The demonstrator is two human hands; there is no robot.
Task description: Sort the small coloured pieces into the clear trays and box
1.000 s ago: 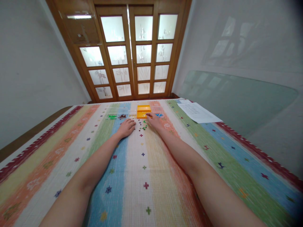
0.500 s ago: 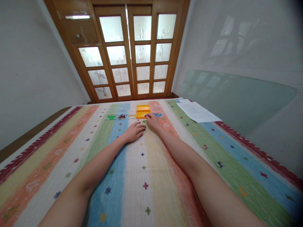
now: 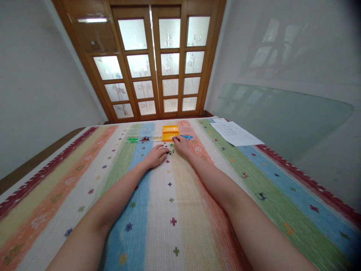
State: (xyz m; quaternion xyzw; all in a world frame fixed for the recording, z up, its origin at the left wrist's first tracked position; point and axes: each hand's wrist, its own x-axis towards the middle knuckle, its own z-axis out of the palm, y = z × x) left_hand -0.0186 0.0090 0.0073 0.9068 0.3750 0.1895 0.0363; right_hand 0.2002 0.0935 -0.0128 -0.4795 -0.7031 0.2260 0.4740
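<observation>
My left hand (image 3: 157,155) lies on the striped cloth with its fingers stretched toward a few small green and dark pieces (image 3: 172,152). It holds nothing that I can see. At the front edge of an orange open box (image 3: 170,130), my right hand (image 3: 182,145) has its thumb and fingers pinched together; whatever is between them is too small to make out. Behind the right hand is a clear box of blue pieces (image 3: 187,137). Left of the orange box stand clear boxes with green pieces (image 3: 132,139), dark brown pieces (image 3: 145,139) and pale yellowish pieces (image 3: 156,139).
A striped, patterned tablecloth (image 3: 163,226) covers the table. Printed paper (image 3: 235,133) lies at the back right, with a smaller sheet behind it. Wooden doors with glass panes (image 3: 169,60) stand beyond the table, and a glass panel (image 3: 276,109) is on the right wall.
My left hand has drawn back slightly to the left, uncovering more of the small pieces on the cloth. The right hand stays pinched at the orange box's front edge, almost unmoved.
</observation>
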